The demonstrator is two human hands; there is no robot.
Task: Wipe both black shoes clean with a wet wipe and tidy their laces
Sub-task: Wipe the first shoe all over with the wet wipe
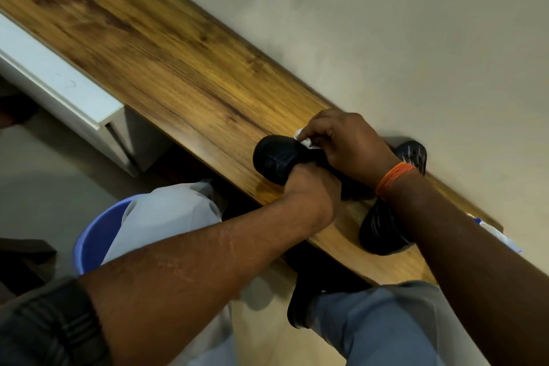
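Observation:
One black shoe (274, 157) is held over the wooden shelf (166, 59), its toe pointing left. My left hand (312, 190) grips it from below at the middle. My right hand (347, 145) pinches a white wet wipe (304, 140) against the shoe's upper side. The second black shoe (383, 232) lies on the shelf beneath my right forearm, its far end (414, 153) showing beyond my wrist near the wall. Laces are hidden by my hands.
A blue bin (98, 235) lined with a white bag (166, 214) stands on the floor below the shelf. A white pack with blue print (499, 235) lies on the shelf at the right. A white cabinet (59, 83) is at left, the wall just behind the shelf.

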